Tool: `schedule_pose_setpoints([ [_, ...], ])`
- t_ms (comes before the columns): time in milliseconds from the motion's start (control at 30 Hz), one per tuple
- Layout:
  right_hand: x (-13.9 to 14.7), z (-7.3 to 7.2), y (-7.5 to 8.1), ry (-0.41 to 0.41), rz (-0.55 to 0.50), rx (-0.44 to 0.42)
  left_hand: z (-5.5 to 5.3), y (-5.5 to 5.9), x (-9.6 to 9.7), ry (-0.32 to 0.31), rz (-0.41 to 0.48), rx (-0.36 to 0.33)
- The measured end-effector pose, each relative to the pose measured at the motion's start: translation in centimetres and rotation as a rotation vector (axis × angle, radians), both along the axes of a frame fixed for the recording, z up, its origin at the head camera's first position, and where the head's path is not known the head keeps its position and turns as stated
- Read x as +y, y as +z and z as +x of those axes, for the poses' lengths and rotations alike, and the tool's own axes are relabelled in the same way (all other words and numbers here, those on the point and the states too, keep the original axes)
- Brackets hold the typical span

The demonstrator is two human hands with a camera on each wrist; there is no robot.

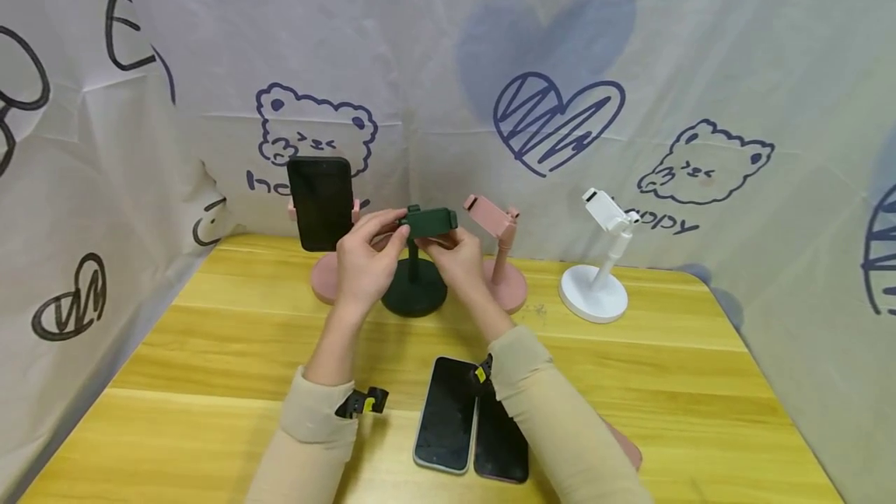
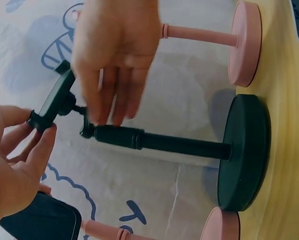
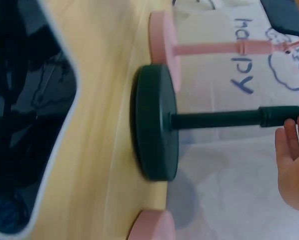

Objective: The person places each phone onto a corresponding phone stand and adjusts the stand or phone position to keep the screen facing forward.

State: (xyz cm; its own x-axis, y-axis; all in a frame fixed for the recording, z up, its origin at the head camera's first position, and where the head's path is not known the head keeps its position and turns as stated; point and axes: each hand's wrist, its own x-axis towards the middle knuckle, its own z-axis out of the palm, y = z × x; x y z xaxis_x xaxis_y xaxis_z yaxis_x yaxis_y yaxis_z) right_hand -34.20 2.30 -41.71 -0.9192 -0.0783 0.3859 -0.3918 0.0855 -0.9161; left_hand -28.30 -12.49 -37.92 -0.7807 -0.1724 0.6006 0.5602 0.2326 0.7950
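Here, the green stand (image 2: 182, 146) is upright, its slim stem rising vertically from a round green base (image 1: 414, 298) that sits flat. Above the base, the clamp head (image 1: 430, 222) lies crosswise to the stem, its long axis running from side to side between the two hands.

The left hand (image 1: 367, 259), above and left of the base, pinches the clamp head's left end between thumb and fingers. The right hand (image 1: 458, 263), above and right of the base, has its four fingers straight and close together beside the top of the stem; its thumb's contact cannot be told.

Just left of the base is a pink stand (image 1: 325, 278) bearing an upright dark phone (image 1: 322, 204); just right of it stands a second pink stand (image 1: 509, 286), and farther right a white stand (image 1: 593, 294).

The table (image 1: 210, 348) under the base has a glossy yellow wood grain. On the person's side of the base lie a pale-rimmed phone (image 1: 446, 414) and a black phone (image 1: 500, 442), side by side, screens up. Behind the base hangs a whitish cloth (image 1: 427, 61) with blue bears, hearts and lettering; similar cloth encloses both sides.
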Motion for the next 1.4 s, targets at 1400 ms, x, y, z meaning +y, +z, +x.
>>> schedule_pose_setpoints([
  [1400,0.0,-2.5,-0.9,0.043,0.606,0.194,-0.4,1.2,-1.0,-0.041,-0.066,-0.233],
])
